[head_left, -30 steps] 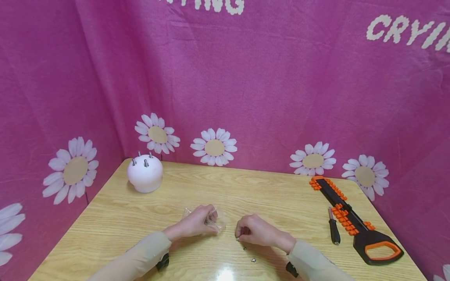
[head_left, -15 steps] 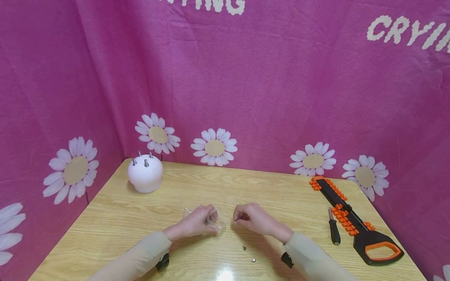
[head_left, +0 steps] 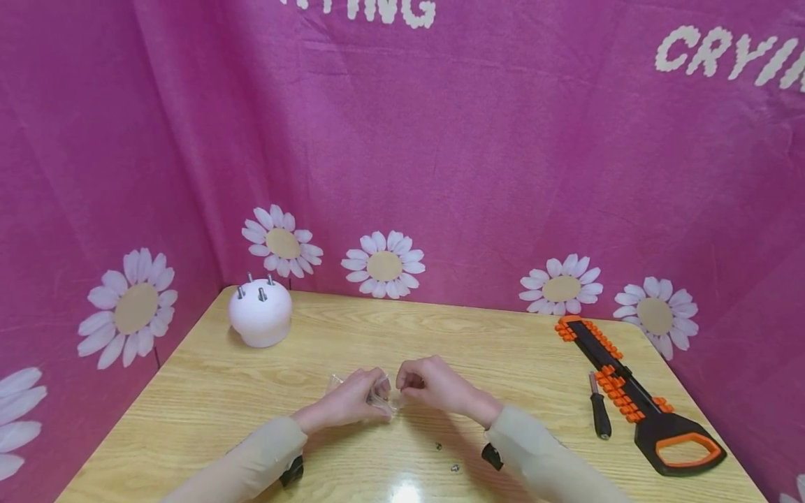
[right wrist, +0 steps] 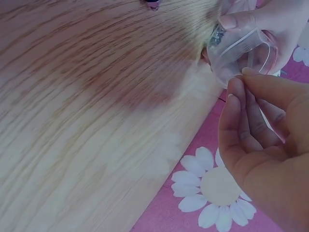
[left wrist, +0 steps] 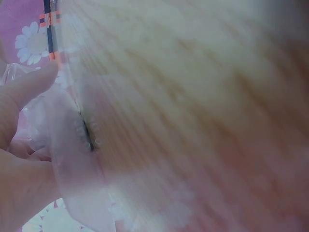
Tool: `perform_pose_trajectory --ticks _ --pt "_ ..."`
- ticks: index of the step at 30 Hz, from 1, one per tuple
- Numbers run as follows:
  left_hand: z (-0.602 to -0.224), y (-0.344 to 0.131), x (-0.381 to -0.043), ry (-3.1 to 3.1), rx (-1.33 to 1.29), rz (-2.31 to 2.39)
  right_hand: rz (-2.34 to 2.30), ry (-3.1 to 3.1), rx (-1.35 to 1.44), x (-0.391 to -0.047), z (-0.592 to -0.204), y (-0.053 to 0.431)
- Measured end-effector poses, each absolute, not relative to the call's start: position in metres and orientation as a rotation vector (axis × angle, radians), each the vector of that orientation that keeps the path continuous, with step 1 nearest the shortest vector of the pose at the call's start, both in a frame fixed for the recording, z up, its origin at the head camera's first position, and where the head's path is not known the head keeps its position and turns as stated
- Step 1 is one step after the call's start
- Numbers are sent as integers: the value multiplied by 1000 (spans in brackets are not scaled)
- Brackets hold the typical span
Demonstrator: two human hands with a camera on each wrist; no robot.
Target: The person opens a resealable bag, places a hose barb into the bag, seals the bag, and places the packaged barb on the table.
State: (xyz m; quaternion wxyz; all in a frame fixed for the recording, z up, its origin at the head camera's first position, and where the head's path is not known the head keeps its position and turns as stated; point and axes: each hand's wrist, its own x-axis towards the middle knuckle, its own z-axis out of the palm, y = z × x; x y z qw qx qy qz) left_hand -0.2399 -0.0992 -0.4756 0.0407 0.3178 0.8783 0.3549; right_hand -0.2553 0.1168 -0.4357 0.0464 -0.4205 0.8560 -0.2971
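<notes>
A clear plastic zip bag (right wrist: 241, 46) stands with its mouth spread, and my left hand (head_left: 352, 397) grips it from its left side. Small metal pieces show inside the bag in the right wrist view. My right hand (head_left: 440, 385) is at the bag's mouth, thumb and forefinger pinched together; the small screw between the fingertips is almost wholly hidden. Two small screws, a nearer one (head_left: 455, 468) and a farther one (head_left: 439, 446), lie on the table below the right hand.
A white rounded object with several metal pegs (head_left: 260, 312) stands at the table's back left. At the right lie a black-handled screwdriver (head_left: 600, 409) and a long black-and-orange tool (head_left: 635, 398). Pink flowered cloth (head_left: 465, 175) hangs behind the wooden table (head_left: 339, 461).
My right hand has picked a small screw off the table and carried it up and left to the bag's mouth. The left hand and bag have stayed in place.
</notes>
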Motion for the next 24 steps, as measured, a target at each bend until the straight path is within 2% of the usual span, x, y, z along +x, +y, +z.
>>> perform_pose_trajectory --ticks 9,24 --pt "-474 -98 -239 2679 974 1103 -876 2619 -1269 -251 -439 133" --pt "-476 -98 -240 2685 993 1107 -852 2565 -1183 -225 -451 171"
